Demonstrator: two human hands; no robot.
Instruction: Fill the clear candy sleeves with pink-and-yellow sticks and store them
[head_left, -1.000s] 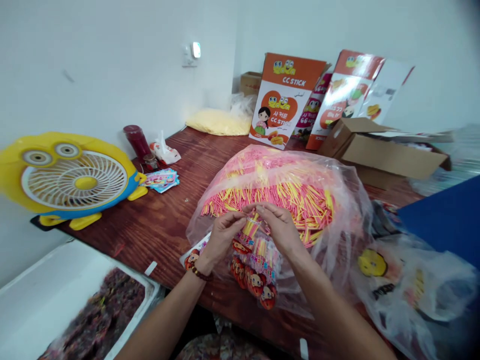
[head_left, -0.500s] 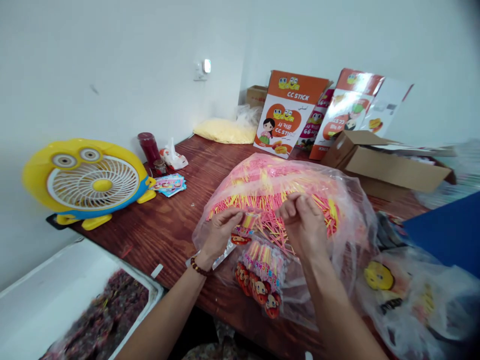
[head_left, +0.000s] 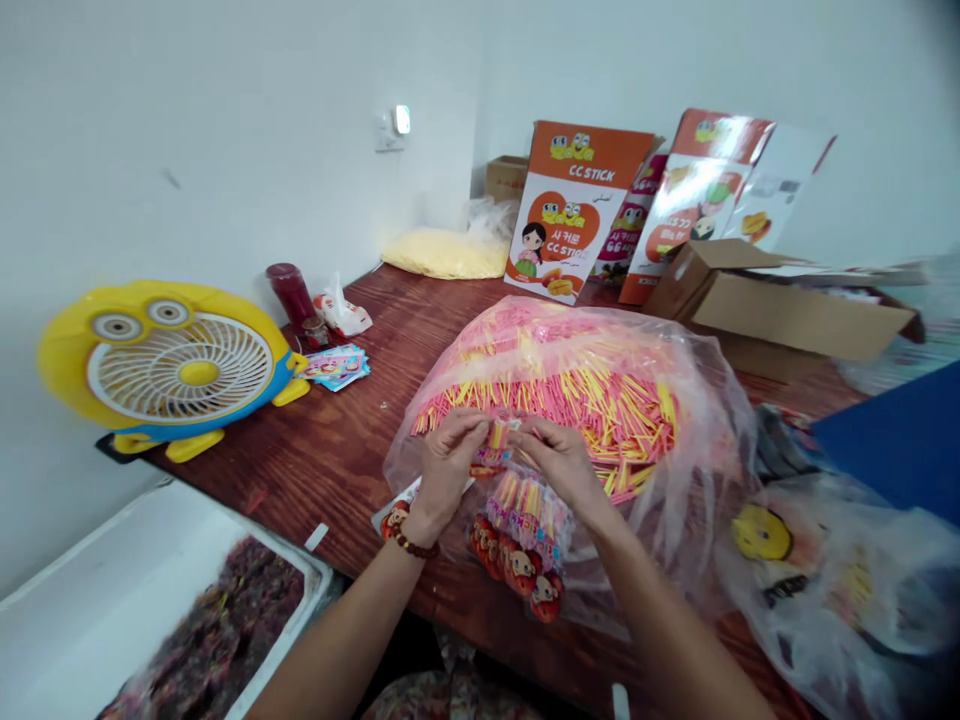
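My left hand (head_left: 448, 462), with a beaded bracelet at the wrist, pinches a small printed candy-stick packet (head_left: 495, 440) that has yellow sticks inside. My right hand (head_left: 561, 462) is closed at the packet's other upper corner, with thumb and fingers pressed together. Just below both hands lie several filled packets (head_left: 525, 520) with a red-haired cartoon figure on them. Behind the hands a big clear plastic bag (head_left: 694, 400) spreads open, heaped with thin pink and yellow sticks (head_left: 555, 385). Part of a printed sleeve (head_left: 395, 518) shows under my left wrist.
A yellow fan (head_left: 187, 370) stands at left, with flat printed packets (head_left: 337, 366) beside it. A white tub (head_left: 307, 600) is at lower left. Printed cartons (head_left: 574, 210) and an open cardboard box (head_left: 795, 310) stand at back right. Another plastic bag (head_left: 832, 590) lies right.
My right hand has moved left and down from above the stick pile to the packet's edge. My left hand still holds the packet. The camera view has shifted slightly.
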